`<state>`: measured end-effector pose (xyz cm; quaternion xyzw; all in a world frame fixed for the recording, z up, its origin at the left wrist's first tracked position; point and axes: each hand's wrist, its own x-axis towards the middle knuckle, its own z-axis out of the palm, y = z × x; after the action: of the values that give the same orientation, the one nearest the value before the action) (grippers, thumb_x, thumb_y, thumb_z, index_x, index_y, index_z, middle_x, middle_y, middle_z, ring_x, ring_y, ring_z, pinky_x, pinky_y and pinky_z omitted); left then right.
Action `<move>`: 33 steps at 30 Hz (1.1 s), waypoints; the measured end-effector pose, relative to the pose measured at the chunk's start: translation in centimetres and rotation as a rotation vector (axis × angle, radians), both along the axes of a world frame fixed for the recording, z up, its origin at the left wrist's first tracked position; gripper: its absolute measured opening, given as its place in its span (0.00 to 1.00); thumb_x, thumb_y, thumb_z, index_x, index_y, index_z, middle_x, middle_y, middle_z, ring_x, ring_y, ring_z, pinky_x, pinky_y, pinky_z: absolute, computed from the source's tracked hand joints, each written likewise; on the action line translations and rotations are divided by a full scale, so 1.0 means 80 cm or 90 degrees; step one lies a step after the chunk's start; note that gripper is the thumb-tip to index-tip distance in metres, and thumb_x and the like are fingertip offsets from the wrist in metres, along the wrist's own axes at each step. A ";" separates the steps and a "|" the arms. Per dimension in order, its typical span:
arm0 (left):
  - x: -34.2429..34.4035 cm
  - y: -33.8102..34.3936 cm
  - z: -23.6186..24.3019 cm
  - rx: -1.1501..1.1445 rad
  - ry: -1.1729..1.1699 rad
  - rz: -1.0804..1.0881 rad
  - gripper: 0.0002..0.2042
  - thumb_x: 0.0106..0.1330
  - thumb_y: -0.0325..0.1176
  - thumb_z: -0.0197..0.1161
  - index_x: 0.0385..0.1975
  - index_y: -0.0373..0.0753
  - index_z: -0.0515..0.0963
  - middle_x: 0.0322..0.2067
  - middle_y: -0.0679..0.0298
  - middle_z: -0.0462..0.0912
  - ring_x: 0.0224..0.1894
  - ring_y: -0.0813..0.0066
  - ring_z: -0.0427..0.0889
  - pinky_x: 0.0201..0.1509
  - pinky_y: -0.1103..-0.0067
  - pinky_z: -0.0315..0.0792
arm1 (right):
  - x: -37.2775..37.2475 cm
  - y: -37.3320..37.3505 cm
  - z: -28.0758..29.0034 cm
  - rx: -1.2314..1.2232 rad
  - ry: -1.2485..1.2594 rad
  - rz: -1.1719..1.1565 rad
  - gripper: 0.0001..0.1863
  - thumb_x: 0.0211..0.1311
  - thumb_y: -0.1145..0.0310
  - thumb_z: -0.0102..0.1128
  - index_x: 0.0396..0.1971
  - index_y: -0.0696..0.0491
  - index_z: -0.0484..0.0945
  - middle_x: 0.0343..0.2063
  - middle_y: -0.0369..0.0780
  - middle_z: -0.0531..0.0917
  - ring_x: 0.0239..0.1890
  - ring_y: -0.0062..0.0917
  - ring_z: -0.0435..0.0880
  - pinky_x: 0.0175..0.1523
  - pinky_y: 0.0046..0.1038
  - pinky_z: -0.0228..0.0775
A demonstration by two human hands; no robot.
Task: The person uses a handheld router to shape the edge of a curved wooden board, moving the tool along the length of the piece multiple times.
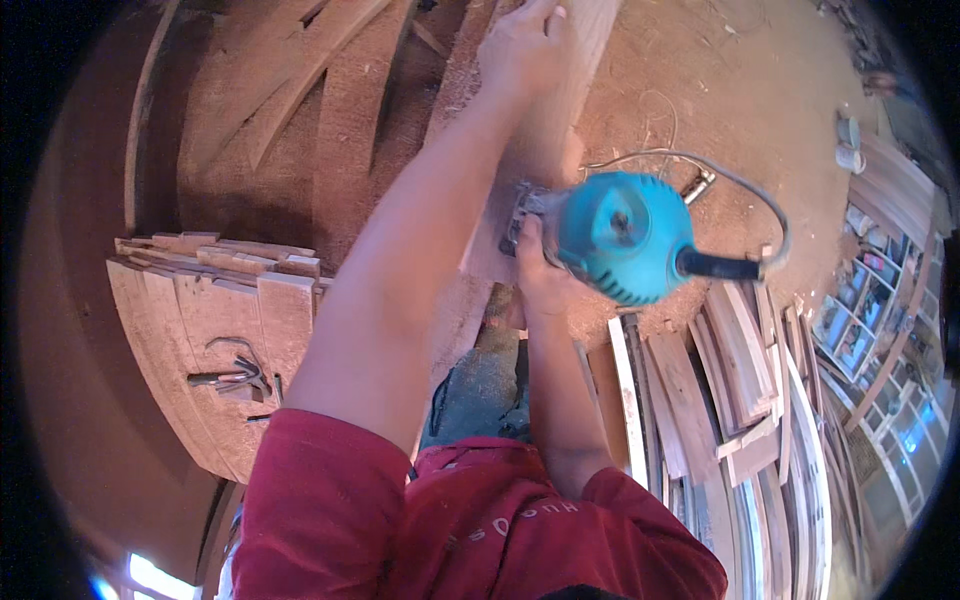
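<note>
A long pale wooden plank [592, 40] stretches away from my body, dusted with sawdust. My left hand [522, 52] is at its far part, fingers curled over the plank's edge and partly out of sight. Close to my body, my right hand [545, 275] is closed round a teal electric router [625, 235]. The router lies tilted to the side, its metal base [522, 215] against the plank. Its dark cord [770, 215] loops off to the right. The bit is hidden from view.
Curved wooden pieces [345, 100] lie at the far left. Nearer on the left, a stack of boards [200, 330] carries several small metal tools [237, 378]. Cut wooden strips [690, 390] are piled on the right, beside a window-like frame [860, 300]. Sawdust covers the ground [720, 90].
</note>
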<state>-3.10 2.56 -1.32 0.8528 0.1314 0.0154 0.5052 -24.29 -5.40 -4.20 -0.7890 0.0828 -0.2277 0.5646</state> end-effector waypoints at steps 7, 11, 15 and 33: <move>0.012 -0.002 -0.043 0.043 -0.103 0.012 0.21 0.76 0.45 0.52 0.66 0.52 0.76 0.55 0.50 0.83 0.56 0.46 0.82 0.61 0.57 0.75 | -0.018 -0.028 -0.061 0.069 -0.006 0.078 0.44 0.59 0.56 0.75 0.69 0.57 0.61 0.63 0.44 0.70 0.67 0.36 0.68 0.73 0.42 0.59; 0.016 -0.004 -0.065 0.090 -0.080 0.014 0.21 0.76 0.45 0.51 0.65 0.54 0.77 0.63 0.66 0.80 0.61 0.55 0.81 0.65 0.59 0.74 | -0.025 -0.021 -0.054 0.172 0.030 0.082 0.47 0.56 0.54 0.77 0.69 0.56 0.61 0.62 0.43 0.69 0.67 0.36 0.68 0.73 0.42 0.59; 0.015 -0.006 -0.047 0.073 -0.076 0.007 0.20 0.76 0.45 0.51 0.65 0.54 0.77 0.64 0.67 0.80 0.61 0.56 0.80 0.65 0.60 0.74 | -0.017 -0.023 -0.031 0.149 0.042 0.065 0.46 0.53 0.53 0.79 0.67 0.55 0.63 0.59 0.41 0.71 0.64 0.34 0.70 0.71 0.40 0.61; 0.021 -0.014 -0.064 0.042 -0.111 0.019 0.20 0.75 0.46 0.52 0.62 0.54 0.79 0.59 0.63 0.83 0.58 0.52 0.82 0.63 0.60 0.75 | 0.085 -0.048 -0.084 -0.066 -0.155 0.056 0.41 0.59 0.63 0.77 0.67 0.59 0.63 0.64 0.49 0.73 0.66 0.39 0.73 0.70 0.42 0.67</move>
<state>-1.43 1.41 -6.46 0.8624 0.0991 0.1016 0.4859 -17.45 -9.27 -10.92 -0.7866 -0.0330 -0.3004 0.5384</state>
